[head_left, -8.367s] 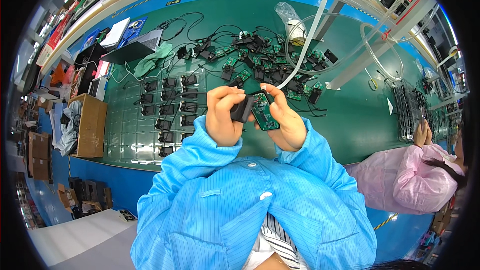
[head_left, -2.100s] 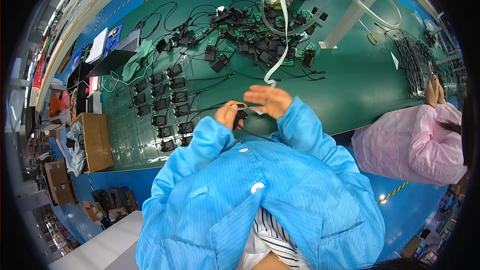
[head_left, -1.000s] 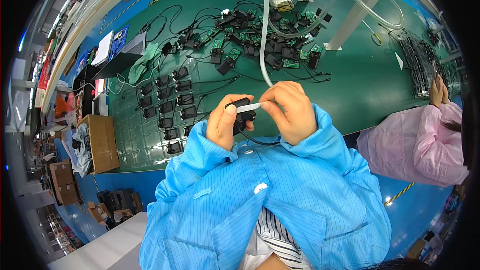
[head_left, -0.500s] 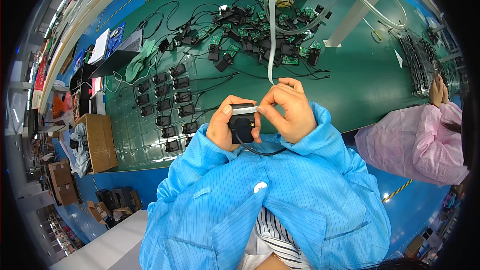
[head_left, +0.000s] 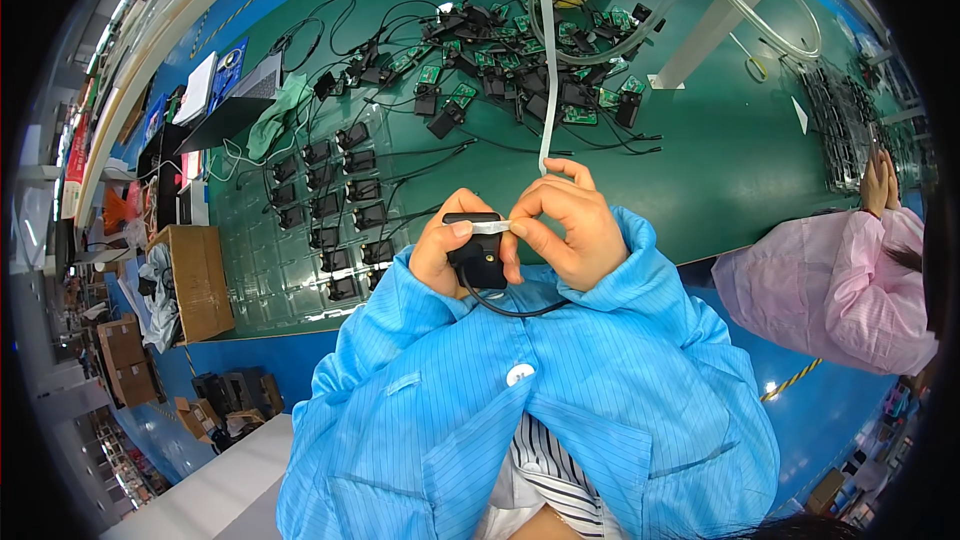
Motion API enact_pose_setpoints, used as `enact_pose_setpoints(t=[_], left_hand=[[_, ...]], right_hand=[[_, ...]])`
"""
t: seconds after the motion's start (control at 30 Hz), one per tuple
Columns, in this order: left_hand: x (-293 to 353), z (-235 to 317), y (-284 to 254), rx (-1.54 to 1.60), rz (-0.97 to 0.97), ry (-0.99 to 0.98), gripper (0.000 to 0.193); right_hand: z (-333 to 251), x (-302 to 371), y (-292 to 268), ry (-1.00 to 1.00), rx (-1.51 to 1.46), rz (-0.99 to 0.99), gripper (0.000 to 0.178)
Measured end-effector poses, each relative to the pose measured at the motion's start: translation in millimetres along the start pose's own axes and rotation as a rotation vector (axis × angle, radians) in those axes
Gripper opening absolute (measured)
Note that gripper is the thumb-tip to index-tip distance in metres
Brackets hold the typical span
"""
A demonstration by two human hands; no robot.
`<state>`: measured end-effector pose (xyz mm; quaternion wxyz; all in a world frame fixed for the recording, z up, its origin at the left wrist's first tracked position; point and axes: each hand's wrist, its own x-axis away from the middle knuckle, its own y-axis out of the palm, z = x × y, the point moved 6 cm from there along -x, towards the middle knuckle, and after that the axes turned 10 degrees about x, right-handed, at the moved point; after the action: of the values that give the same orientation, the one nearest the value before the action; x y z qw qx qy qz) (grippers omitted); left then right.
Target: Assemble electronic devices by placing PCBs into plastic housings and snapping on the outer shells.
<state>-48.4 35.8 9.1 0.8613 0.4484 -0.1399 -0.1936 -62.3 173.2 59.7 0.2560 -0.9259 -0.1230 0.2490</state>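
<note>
Close to my chest, my left hand (head_left: 440, 252) grips a small black plastic device (head_left: 484, 268) with a black cable looping from its lower side. A short strip of whitish tape (head_left: 490, 227) lies across the device near its top, and my left thumb presses on its left end. The fingers of my right hand (head_left: 568, 230) pinch the strip's right end. Just above the right hand hangs a long narrow white band (head_left: 549, 90), its lower end by my raised fingers; whether they touch it I cannot tell.
A clear tray (head_left: 270, 280) with rows of black devices lies on the green table (head_left: 700, 170) at left. Behind is a pile of cabled black parts and green circuit boards (head_left: 500, 70). A cardboard box (head_left: 205, 285) stands far left, a grey post (head_left: 720, 25) right; a person in pink (head_left: 820, 290) sits right.
Both hands and the device have shifted slightly. The right fingers now sit closer to the device, and the tape strip lies lower against it.
</note>
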Motion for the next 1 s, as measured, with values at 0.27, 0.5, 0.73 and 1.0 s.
enact_pose_setpoints(t=[0.27,0.5,0.73,1.0], left_hand=[[-3.9,-3.9,4.4,0.161,-0.072,-0.095,0.025],[0.6,1.6,19.3,0.191,-0.282,-0.031,0.031],[11.1,36.6,52.2,-0.235,-0.339,0.564,0.051],[15.7,18.6,68.5,-0.682,-0.272,0.897,0.068]], right_hand=[[3.2,0.2,1.5,0.069,-0.152,-0.049,0.006],[17.8,3.5,4.6,0.179,-0.387,-0.013,0.005],[35.0,-2.3,-48.6,0.183,-0.181,0.402,0.050],[7.0,-8.0,15.5,0.036,-0.488,0.111,0.140]])
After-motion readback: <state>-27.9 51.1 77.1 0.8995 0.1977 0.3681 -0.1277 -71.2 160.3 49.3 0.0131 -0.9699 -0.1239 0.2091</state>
